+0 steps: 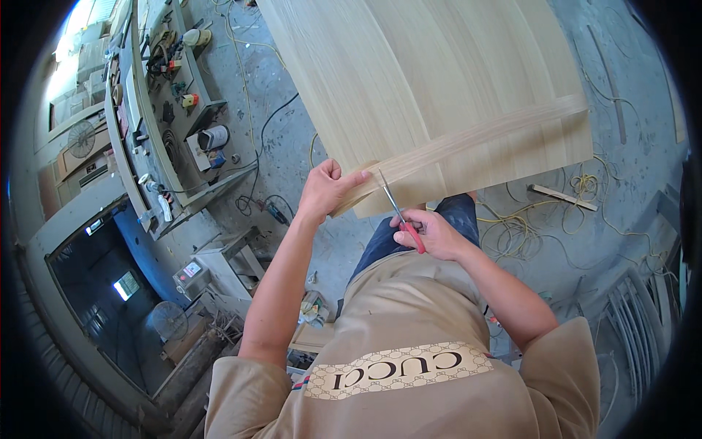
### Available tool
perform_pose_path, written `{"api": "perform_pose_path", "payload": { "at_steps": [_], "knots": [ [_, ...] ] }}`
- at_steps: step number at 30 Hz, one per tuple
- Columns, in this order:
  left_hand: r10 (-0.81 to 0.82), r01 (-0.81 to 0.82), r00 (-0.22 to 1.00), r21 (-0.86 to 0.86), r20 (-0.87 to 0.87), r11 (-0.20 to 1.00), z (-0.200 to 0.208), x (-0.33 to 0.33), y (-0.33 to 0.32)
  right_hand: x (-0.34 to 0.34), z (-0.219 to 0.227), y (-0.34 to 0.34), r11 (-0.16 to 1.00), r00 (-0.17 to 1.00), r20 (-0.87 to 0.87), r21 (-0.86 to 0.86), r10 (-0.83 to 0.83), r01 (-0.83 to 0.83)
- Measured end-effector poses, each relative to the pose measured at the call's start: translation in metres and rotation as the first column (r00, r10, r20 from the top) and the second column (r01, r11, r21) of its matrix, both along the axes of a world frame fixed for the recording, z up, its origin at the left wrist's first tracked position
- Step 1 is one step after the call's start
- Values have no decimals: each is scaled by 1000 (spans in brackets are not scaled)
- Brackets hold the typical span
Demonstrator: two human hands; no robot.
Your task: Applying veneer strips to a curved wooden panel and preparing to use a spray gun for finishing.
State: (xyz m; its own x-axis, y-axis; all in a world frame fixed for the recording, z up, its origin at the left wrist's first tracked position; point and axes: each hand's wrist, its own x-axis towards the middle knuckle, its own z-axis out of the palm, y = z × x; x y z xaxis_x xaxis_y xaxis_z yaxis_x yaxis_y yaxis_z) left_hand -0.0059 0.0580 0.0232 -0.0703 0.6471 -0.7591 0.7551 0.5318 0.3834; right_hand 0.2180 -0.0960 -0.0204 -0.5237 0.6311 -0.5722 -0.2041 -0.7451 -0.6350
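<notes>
My left hand (327, 192) is closed round the left end of a long wood-veneer strip (468, 139), thumb on top. The strip runs across the near end of a pale wood-grain panel (439, 66) and reaches its right edge. In my right hand (433, 233) I grip scissors (414, 236) with red handles and metal blades. Their blades point up and left, with the tips at the strip just right of my left thumb. Whether the blades are cutting into it I cannot make out.
A workbench (157, 110) with tools and pots stands at the left. Yellow cords (512, 235) lie coiled on the grey floor (541, 274) at the right, near a wooden batten (563, 196). A black-corded power tool (276, 213) lies left of my arm. Fans stand at the far left.
</notes>
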Motion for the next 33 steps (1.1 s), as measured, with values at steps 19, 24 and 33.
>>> {"api": "perform_pose_path", "payload": {
  "at_steps": [19,24,33],
  "knots": [
    [-109,110,992,15,-55,994,5,9,-3,-2,15,22,999,999,35,-35,-12,13],
    [-136,138,988,22,-69,990,5,11,-3,-1,18,24,998,997,51,-32,-51,52],
    [-149,153,985,42,-82,987,3,15,-4,0,17,23,997,993,90,3,-76,76]
  ]
}}
